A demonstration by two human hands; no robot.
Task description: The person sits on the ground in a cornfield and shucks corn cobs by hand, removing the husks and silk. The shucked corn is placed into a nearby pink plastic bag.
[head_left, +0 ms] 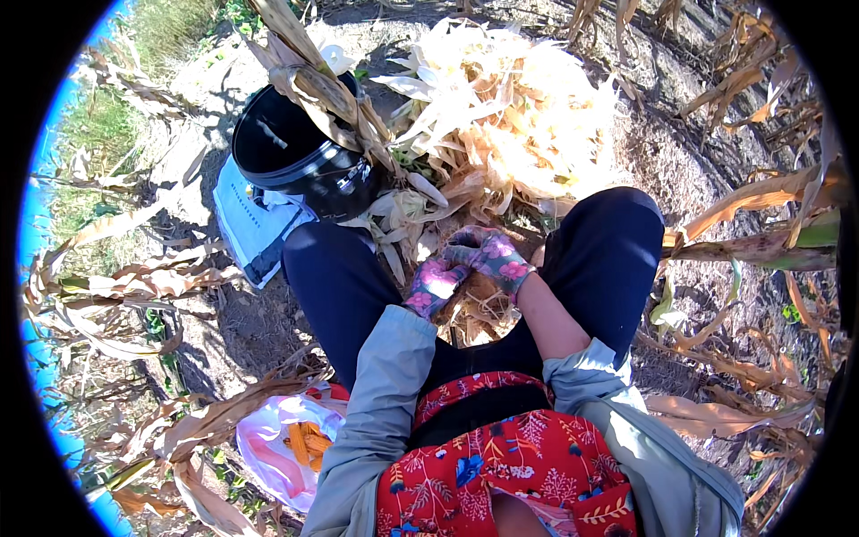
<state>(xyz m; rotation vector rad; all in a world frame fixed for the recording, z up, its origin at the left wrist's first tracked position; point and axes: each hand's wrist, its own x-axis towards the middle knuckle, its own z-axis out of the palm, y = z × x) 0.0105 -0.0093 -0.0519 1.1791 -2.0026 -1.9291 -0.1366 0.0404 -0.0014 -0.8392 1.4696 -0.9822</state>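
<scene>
My left hand [436, 283], in a grey glove with pink flowers, meets my right hand [488, 255], gloved alike, between my knees. The fingers are curled together, and whatever may be in them is hidden by the gloves. Beyond my hands lies a large pile of pale dry corn husks [517, 121], very bright in the sun. A few whitish husks [401, 213] lie just ahead of my left hand. Straw-coloured husk scraps [482, 310] cover the ground below my wrists.
A black plastic bucket [342, 181] stands ahead of my left knee, with a dry corn stalk [335, 94] leaning across it. Beside it is a white and blue sack [258, 228]. By my left hip, a white bag [268, 463] holds several husked corn ears [309, 443]. Cornstalks [751, 252] rise at right.
</scene>
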